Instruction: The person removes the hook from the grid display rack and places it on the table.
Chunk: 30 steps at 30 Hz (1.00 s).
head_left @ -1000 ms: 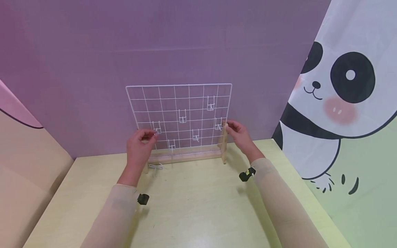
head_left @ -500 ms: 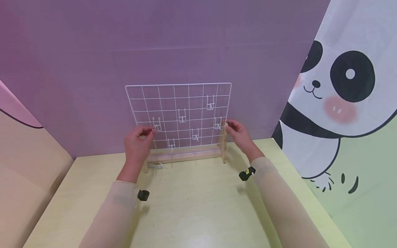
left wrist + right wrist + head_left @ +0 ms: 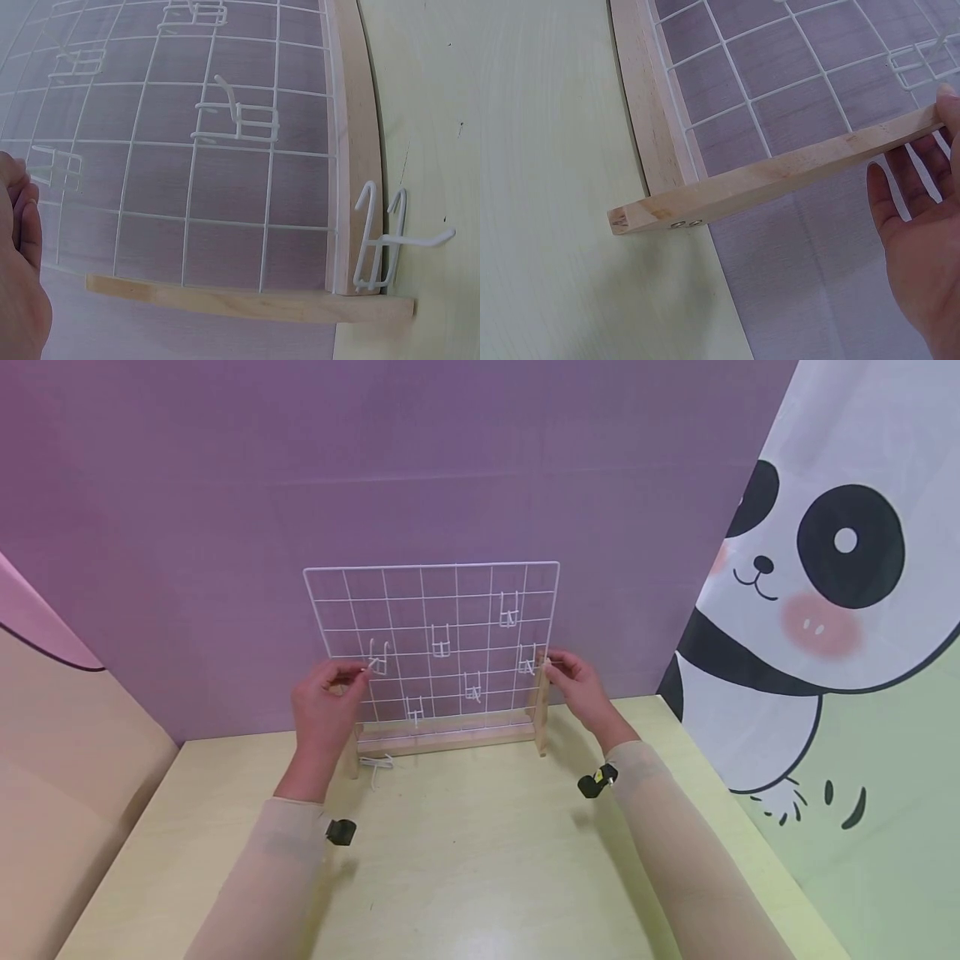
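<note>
Hook [image 3: 379, 663] of bent white wire, near left edge of square-meshed grid [image 3: 431, 565], pinched by left hand [image 3: 322, 714]; right hand [image 3: 585, 689] grips pale, grained wooden upright [image 3: 780, 171] at grid's right edge; loose hook [image 3: 379, 241] on table [image 3: 465, 843].

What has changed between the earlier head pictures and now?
The left hand moved slightly up and left, raising the white wire hook it pinches at the white wire grid panel. The right hand stayed at the pale wooden upright; five other hung hooks stayed put.
</note>
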Available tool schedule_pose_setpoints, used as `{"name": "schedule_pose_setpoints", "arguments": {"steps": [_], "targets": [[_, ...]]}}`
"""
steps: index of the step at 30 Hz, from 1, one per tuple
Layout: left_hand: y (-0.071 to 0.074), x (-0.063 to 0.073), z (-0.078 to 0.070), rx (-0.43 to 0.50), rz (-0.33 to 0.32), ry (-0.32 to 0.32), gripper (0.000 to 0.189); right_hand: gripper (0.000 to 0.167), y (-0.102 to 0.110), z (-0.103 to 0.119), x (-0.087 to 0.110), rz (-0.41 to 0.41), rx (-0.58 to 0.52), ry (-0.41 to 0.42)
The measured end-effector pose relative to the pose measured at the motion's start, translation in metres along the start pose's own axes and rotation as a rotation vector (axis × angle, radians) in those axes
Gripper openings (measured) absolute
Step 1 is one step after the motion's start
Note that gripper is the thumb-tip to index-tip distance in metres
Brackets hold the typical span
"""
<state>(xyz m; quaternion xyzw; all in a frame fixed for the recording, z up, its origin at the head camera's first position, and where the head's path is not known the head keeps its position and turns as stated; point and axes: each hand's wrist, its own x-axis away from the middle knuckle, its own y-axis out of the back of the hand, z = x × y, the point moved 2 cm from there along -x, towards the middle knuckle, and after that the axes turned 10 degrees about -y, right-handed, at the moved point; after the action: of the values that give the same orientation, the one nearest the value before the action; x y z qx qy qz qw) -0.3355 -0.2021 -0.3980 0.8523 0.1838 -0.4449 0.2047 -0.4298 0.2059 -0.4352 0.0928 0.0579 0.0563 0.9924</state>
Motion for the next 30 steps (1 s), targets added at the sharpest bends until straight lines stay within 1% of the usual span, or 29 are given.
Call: {"name": "schedule_pose_setpoints", "arguments": {"steps": [12, 19, 25, 30], "targets": [[0.006, -0.002, 0.001, 0.011, -0.011, -0.031, 0.007, 0.036, 0.0, -0.001, 0.0, -0.002, -0.015, 0.013], [0.01, 0.0, -0.003, -0.004, -0.007, -0.052, 0.007, 0.036, -0.001, 0.0, 0.003, -0.009, -0.008, -0.01], [0.013, 0.005, -0.007, -0.034, 0.015, -0.041, 0.007, 0.037, -0.001, 0.001, 0.002, -0.008, -0.013, -0.013], [0.017, 0.01, -0.005, -0.041, 0.038, -0.025, 0.008, 0.037, -0.002, 0.002, 0.003, -0.009, -0.03, -0.015]]}}
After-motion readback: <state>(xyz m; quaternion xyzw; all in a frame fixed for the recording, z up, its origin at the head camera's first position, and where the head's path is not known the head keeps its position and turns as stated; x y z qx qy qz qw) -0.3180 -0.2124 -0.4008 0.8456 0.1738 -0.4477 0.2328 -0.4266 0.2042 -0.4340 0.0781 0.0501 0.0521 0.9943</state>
